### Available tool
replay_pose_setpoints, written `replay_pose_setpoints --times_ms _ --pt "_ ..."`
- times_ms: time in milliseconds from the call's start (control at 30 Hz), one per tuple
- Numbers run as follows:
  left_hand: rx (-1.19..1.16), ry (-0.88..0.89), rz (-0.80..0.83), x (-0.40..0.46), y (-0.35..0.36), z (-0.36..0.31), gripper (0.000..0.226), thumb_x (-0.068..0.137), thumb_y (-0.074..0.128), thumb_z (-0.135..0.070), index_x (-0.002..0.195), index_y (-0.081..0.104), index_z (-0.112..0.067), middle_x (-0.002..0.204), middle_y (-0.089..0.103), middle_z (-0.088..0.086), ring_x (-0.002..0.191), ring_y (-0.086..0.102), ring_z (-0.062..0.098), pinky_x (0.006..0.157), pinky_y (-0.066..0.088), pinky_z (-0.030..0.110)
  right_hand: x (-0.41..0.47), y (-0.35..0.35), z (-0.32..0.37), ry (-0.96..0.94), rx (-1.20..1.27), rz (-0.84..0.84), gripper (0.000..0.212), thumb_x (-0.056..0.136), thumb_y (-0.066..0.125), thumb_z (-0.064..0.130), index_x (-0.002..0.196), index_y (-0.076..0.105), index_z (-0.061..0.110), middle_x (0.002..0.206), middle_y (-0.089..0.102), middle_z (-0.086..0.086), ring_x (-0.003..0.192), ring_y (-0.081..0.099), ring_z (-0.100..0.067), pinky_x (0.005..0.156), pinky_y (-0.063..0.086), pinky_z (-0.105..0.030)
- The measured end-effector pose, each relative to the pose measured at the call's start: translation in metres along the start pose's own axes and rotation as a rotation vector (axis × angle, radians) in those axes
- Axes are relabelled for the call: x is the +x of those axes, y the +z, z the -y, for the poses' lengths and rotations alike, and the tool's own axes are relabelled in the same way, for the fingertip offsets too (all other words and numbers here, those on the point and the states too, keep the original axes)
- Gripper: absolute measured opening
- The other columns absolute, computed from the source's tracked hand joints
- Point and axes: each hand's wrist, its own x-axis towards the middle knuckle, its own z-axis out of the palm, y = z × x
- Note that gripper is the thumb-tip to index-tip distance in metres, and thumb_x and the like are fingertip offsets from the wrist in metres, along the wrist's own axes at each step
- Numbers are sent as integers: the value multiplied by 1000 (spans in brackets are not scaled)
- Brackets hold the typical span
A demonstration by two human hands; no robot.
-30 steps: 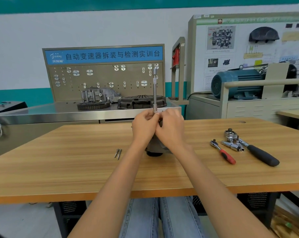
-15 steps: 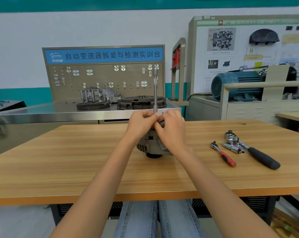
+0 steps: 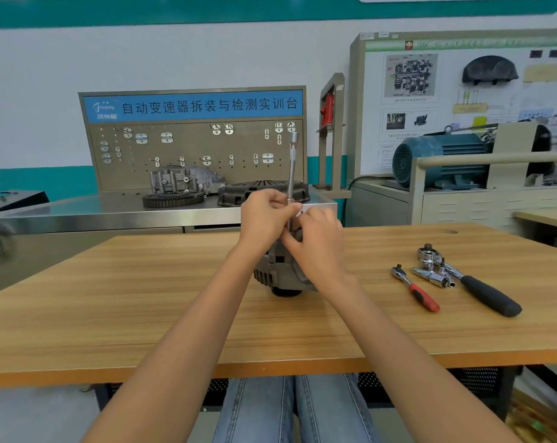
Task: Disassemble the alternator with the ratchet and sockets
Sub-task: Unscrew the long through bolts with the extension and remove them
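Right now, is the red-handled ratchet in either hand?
No, the red-handled ratchet lies on the table, while the left hand and right hand hold the extension bar.

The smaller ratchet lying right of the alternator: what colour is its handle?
Red, on the small ratchet; the head view shows it clearly.

Steel bench, upper left: pegboard, gear ring, grey housing, black clutch cover. Upper right: blue motor, display board. Wooden counter across centre.
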Motion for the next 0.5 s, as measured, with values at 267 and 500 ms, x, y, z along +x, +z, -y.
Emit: replay_pose_setpoints --times_ms 267,500 --pt "-98 -42 155 2 -9 -9 9 95 56 -15 96 65 -17 95 71 3 97 67 19 91 54 39 0 -2 -1 -3 5 10 22 89 59 34 88 70 15 80 43 8 85 32 -8 75 29 -25" --pt "-100 -58 75 4 -12 -11 12 86 71 -15 93 66 -8 89 70 11 91 69 26 80 59 40 -1 1 -1 -2 -5 7 27 90 56 36 91 70 13 83 46 7 87 31 -8 79 31 -28"
